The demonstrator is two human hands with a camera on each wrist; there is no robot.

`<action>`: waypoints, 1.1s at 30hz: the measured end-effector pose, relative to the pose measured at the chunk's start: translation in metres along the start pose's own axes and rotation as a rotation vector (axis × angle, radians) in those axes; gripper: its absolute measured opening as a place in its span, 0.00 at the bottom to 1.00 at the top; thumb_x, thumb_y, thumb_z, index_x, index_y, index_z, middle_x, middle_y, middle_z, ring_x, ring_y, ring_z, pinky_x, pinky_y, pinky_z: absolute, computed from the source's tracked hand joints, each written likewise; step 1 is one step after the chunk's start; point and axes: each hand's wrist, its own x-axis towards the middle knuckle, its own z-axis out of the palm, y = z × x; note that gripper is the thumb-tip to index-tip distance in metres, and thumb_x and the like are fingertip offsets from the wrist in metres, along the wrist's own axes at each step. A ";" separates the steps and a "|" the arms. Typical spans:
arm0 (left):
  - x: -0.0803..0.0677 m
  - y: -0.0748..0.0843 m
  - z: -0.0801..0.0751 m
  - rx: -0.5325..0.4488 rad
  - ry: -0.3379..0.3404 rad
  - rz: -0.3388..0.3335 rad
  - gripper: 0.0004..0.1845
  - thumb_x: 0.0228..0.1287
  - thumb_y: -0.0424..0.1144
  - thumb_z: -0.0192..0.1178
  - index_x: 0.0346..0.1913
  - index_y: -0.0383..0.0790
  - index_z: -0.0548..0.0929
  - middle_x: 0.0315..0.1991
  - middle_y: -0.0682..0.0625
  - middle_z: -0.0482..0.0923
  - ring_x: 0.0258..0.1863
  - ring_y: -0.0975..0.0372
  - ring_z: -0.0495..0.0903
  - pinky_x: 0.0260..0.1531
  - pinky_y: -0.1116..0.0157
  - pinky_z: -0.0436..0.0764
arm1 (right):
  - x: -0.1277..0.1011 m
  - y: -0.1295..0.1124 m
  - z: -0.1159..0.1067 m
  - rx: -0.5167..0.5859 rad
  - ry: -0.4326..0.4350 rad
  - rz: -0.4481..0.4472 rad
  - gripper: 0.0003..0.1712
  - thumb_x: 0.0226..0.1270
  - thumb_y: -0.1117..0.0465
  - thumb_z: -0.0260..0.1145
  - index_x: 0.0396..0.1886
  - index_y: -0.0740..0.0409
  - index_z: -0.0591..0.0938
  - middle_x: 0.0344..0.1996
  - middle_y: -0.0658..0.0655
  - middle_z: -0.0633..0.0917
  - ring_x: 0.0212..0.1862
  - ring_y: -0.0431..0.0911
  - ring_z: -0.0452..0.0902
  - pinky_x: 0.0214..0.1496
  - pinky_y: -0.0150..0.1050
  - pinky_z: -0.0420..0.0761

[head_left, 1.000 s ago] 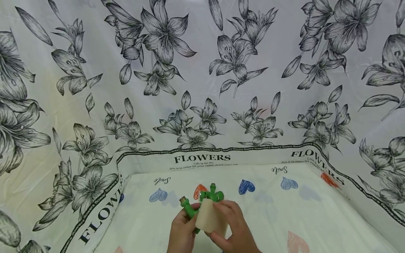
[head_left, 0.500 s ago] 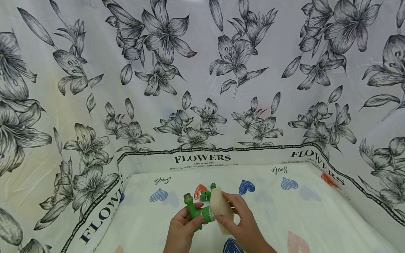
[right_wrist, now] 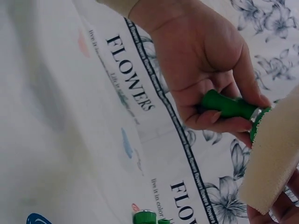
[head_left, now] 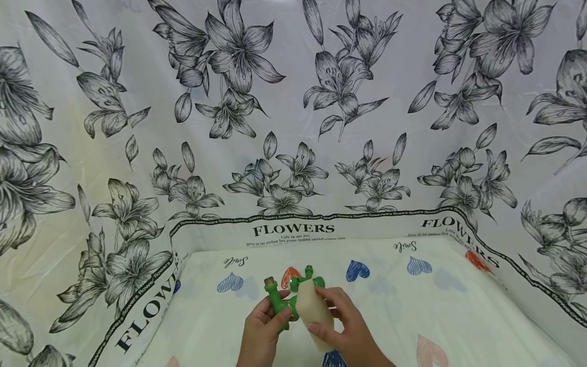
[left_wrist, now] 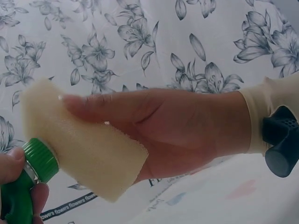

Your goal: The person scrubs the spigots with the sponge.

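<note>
My left hand (head_left: 261, 329) grips a green valve (head_left: 276, 299) with a brass-coloured threaded end pointing up and away. Its ribbed round knob (left_wrist: 42, 160) faces the sponge and touches its side in the left wrist view. The cream-coloured sponge (head_left: 315, 313), a thick angular block, is pinched between the thumb and fingers of my right hand (head_left: 350, 326). From the right wrist view, the valve's smooth green body (right_wrist: 229, 106) lies across the left fingers, its knob end partly hidden by the sponge. Both hands are raised over the white cloth.
Beyond the hands, another green fitting (head_left: 309, 272) lies on the heart-printed white cloth (head_left: 390, 306), partly covered by the sponge in the head view. A flower-printed curtain (head_left: 293, 153) rises behind the surface and at both sides.
The sponge swung right, uncovering the valve's knob, then came back left over it, now tilted differently. The left hand has turned slightly, keeping its grip on the valve.
</note>
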 end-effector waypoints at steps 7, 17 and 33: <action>0.001 -0.002 -0.001 -0.007 0.029 -0.008 0.26 0.75 0.33 0.71 0.69 0.25 0.78 0.51 0.41 0.88 0.45 0.52 0.88 0.44 0.63 0.83 | -0.001 0.000 0.003 -0.071 0.004 -0.037 0.31 0.75 0.57 0.77 0.74 0.39 0.80 0.59 0.48 0.81 0.56 0.48 0.78 0.52 0.41 0.84; 0.001 -0.002 -0.003 -0.009 0.002 -0.035 0.26 0.74 0.31 0.71 0.70 0.26 0.78 0.55 0.40 0.88 0.45 0.53 0.88 0.46 0.63 0.85 | 0.004 0.004 -0.003 -0.039 -0.020 -0.017 0.28 0.80 0.59 0.72 0.76 0.47 0.79 0.60 0.51 0.81 0.57 0.50 0.79 0.55 0.41 0.86; 0.003 -0.003 -0.005 0.029 -0.027 -0.059 0.27 0.74 0.34 0.73 0.70 0.28 0.79 0.57 0.39 0.87 0.46 0.52 0.89 0.46 0.63 0.85 | 0.010 0.013 -0.006 0.069 -0.031 0.077 0.25 0.85 0.62 0.65 0.77 0.55 0.77 0.61 0.57 0.80 0.58 0.52 0.80 0.59 0.41 0.85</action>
